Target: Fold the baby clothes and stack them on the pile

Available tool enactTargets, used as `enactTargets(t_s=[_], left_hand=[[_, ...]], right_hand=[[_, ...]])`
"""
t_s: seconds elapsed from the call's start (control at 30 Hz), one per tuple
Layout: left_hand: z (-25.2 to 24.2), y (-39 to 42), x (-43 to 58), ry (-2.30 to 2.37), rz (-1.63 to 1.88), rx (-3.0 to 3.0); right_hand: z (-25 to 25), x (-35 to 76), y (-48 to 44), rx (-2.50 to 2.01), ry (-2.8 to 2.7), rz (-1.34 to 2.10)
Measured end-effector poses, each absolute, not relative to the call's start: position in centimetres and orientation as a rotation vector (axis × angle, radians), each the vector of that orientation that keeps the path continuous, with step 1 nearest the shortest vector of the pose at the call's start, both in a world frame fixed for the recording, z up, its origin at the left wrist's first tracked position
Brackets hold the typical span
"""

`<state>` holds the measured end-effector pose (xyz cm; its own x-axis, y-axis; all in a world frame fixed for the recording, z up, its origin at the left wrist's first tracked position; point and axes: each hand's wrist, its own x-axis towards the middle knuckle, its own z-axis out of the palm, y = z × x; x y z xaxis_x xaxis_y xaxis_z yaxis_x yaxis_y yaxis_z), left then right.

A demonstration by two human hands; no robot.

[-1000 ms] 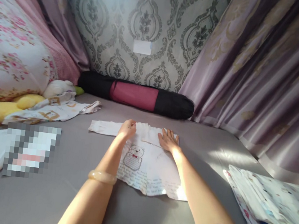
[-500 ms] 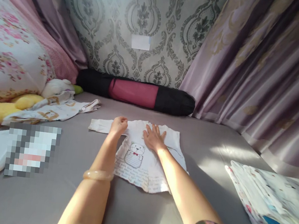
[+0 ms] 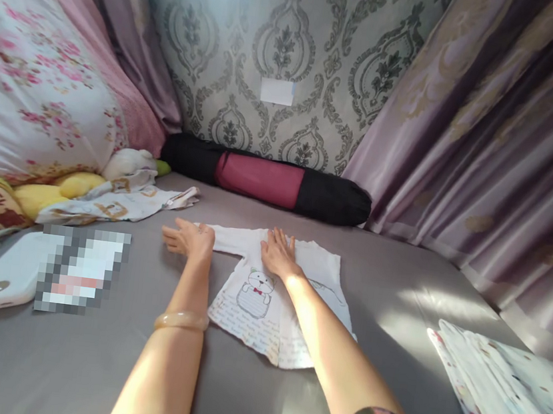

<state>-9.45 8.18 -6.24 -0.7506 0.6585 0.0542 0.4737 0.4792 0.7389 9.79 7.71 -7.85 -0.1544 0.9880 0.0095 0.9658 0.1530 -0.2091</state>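
Observation:
A small white shirt [image 3: 251, 328] with a bear print lies spread on the grey sheet [image 3: 232, 403]. Its left sleeve stretches out to the left, while the right sleeve does not show. My left hand [image 3: 192, 239] is open at the cuff end of that sleeve, fingers apart and pointing left, covering the cuff. Flat on the upper chest of the shirt rests my right hand [image 3: 278, 253], open with its fingers stretched forward. A pale bangle [image 3: 180, 321] circles my left forearm.
At the right lies a stack of folded clothes [image 3: 501, 389]. A black and maroon roll bag [image 3: 260, 179] lies along the wall. To the left are a white power bank [image 3: 11, 275], a blurred-out flat item [image 3: 81, 274], a patterned garment [image 3: 110, 203] and a floral pillow [image 3: 35, 76].
My left hand has slid left along the sleeve to its end and gone from closed to open. My right hand stays on the shirt's chest. The view has shifted slightly left.

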Motion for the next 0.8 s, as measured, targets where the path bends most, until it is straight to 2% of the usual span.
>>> enactTargets(t_s=[0.23, 0.67, 0.8], left_hand=[[-5.9, 8.3, -9.1, 2.556, 1.139, 0.654], [-6.4, 8.3, -9.9, 2.506, 1.064, 0.773], [-6.0, 8.6, -10.7, 2.329, 1.286, 0.726]], right_hand=[[-8.9, 9.1, 8.1, -1.941, -2.287, 0.239], [-7.2, 8.2, 8.6, -2.022, -2.322, 0.317], [-6.9, 8.2, 8.7, -2.04, -2.337, 0.386]])
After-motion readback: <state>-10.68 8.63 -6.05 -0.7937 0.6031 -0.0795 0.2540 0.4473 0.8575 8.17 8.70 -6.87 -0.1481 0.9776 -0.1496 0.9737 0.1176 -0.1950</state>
